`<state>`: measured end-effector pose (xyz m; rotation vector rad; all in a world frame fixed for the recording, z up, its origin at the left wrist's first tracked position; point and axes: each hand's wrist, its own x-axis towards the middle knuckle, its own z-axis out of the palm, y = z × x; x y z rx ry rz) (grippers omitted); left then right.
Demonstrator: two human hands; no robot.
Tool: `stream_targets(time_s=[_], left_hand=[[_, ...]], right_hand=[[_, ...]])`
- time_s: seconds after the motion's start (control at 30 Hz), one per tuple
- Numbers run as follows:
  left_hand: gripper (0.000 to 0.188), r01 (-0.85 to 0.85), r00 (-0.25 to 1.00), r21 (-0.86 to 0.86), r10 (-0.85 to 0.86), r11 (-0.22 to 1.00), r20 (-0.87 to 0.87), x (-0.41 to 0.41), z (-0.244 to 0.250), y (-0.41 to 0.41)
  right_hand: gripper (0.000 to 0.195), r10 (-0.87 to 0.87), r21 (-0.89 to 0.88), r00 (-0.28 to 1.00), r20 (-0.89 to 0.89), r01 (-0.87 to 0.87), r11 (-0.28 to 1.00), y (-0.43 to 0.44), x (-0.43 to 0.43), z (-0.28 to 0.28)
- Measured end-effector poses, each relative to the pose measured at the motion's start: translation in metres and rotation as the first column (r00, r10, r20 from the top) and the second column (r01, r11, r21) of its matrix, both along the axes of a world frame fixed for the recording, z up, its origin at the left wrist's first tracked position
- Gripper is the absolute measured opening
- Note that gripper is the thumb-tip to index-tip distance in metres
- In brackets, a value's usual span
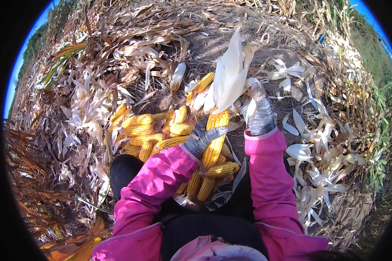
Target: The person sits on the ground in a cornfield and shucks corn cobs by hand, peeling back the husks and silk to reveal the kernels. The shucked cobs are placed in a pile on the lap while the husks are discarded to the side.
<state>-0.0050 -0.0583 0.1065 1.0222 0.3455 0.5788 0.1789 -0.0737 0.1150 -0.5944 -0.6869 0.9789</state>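
My left hand (202, 137), in a grey knit glove, grips a yellow ear of corn (216, 137) with the thumb across it. Pale husk leaves (230, 78) spread from the ear's far end, pointing away from me. Just right of these leaves is my right hand (260, 109), gloved alike, its fingers curled. A pale strip of corn husk (251, 109) lies between its thumb and fingers; the fingertips are hard to make out. Below the held ear, several bare ears (222, 170) lie between my legs. More bare ears (142, 130) are heaped left of my left hand.
A partly husked ear (202, 83) and one in its husk (178, 78) lie beyond the heap. Loose husks (85, 107) and dry stalks (140, 27) cover the ground at left, with more husks (323, 173) at right. A small blue object (321, 38) lies far right.
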Motion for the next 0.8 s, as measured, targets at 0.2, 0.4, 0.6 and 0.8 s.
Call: stream_targets(time_s=[0.2, 0.4, 0.6, 0.8], left_hand=[[0.052, 0.199, 0.98, -0.22, -0.2, 0.955, 0.017, -0.006, -0.034, 0.013], [0.053, 0.369, 0.929, -0.396, -0.326, 0.841, 0.173, -0.004, -0.054, 0.013], [0.054, 0.147, 0.979, -0.505, -0.053, 0.851, 0.196, -0.007, -0.036, 0.016], [0.048, 0.053, 0.998, -0.418, -0.04, 0.907, 0.04, -0.009, -0.021, 0.021]], right_hand=[[0.036, -0.036, -0.037, 0.989, -0.146, 0.031, 0.999, 0.01, -0.018, -0.01], [0.031, -0.193, -0.247, 0.97, -0.146, 0.153, 0.957, 0.01, -0.004, -0.035], [0.021, -0.478, -0.101, 0.878, 0.023, 0.478, 0.873, 0.004, -0.049, -0.014], [0.029, -0.34, -0.044, 0.919, 0.199, 0.355, 0.934, 0.003, -0.059, -0.012]])
